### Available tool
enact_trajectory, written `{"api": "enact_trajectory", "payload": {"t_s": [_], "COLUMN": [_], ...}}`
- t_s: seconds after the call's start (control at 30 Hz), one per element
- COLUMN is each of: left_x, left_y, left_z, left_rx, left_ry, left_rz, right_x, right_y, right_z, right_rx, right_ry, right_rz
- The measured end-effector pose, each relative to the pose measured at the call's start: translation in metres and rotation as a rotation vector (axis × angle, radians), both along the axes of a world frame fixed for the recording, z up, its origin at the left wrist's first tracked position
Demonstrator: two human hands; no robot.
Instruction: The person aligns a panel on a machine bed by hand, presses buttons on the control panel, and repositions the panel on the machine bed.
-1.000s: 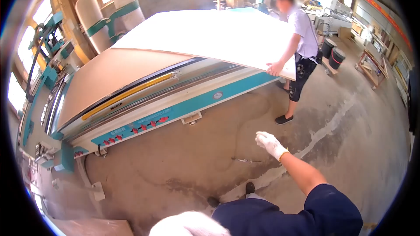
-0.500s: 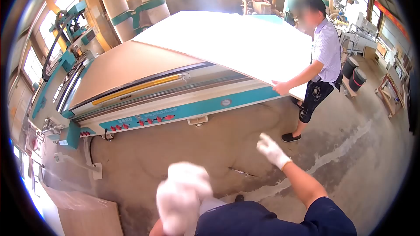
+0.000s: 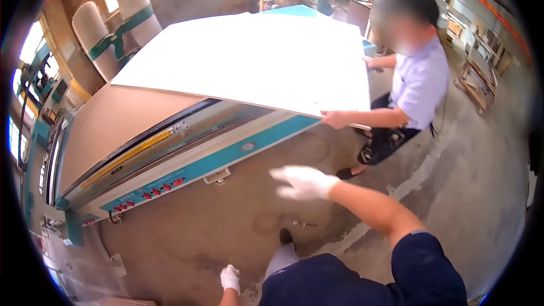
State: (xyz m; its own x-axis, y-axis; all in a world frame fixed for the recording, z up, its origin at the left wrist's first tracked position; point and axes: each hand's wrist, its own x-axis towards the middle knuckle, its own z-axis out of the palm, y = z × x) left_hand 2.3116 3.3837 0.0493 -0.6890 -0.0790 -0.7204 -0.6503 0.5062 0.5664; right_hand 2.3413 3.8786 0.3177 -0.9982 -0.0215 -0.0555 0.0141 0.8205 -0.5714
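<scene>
A large white panel (image 3: 243,62) lies askew over the brown bed (image 3: 119,119) of a machine, its near right corner sticking out past the machine's edge. Another person (image 3: 419,79) holds the panel's right end with both hands. My right hand (image 3: 303,182), in a white glove, is held out in front of the panel's near edge, touching nothing, its fingers extended and apart. Lower down, my left hand (image 3: 229,279), also gloved in white, hangs over the floor with its fingers curled; whether anything is inside is too small to tell.
The machine's teal and white side (image 3: 209,164), with red knobs, runs diagonally across the left. A small thin object (image 3: 304,224) lies on the concrete floor near my foot. Two dust bags (image 3: 136,3) stand behind, and a wooden cart (image 3: 479,85) is at the right.
The other person and the panel's right end are nearer and further left in view. My right hand has moved left with fingers spread; my left hand has dropped lower from in front of my body.
</scene>
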Motion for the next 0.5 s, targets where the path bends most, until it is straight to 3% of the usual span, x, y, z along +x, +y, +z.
{"api": "enact_trajectory", "payload": {"t_s": [0.07,0.1,0.13,0.2,0.23,0.27,0.3,0.33,0.4,0.47,0.5], "left_x": [0.019,0.021,0.019,0.007,0.003,-0.001,0.001,0.005,0.018,0.052,0.070], "left_y": [0.033,0.051,0.069,0.093,0.115,0.137,0.148,0.154,0.169,0.163,0.155], "left_z": [0.015,0.025,0.045,0.049,0.068,0.087,0.103,0.115,0.138,0.133,0.119], "left_rx": [0.008,0.005,-0.007,-0.153,-0.152,-0.145,-0.080,-0.018,0.019,0.005,-0.052], "left_ry": [-0.064,-0.045,-0.028,0.164,0.142,0.124,0.217,0.311,0.197,0.196,0.245], "left_rz": [-0.021,-0.164,-0.306,-0.676,-0.605,-0.537,-0.529,-0.521,-0.236,-0.170,-0.167], "right_x": [0.042,0.068,0.098,0.155,0.197,0.201,0.199,0.196,0.156,0.073,0.015], "right_y": [0.032,0.051,0.065,0.104,0.149,0.157,0.177,0.207,0.280,0.346,0.358], "right_z": [-0.036,-0.073,-0.101,-0.123,-0.206,-0.178,-0.153,-0.164,-0.174,-0.178,-0.155], "right_rx": [-0.014,-0.148,-0.480,-0.578,-0.658,-0.782,-0.938,-1.038,-1.231,-1.459,-1.252], "right_ry": [-0.252,-0.165,-0.220,-0.207,-0.067,-0.127,-0.143,0.031,0.109,0.220,0.327], "right_rz": [-0.055,-0.217,-0.529,-0.897,-0.970,-1.131,-1.106,-0.874,-0.729,-0.514,-0.514]}}
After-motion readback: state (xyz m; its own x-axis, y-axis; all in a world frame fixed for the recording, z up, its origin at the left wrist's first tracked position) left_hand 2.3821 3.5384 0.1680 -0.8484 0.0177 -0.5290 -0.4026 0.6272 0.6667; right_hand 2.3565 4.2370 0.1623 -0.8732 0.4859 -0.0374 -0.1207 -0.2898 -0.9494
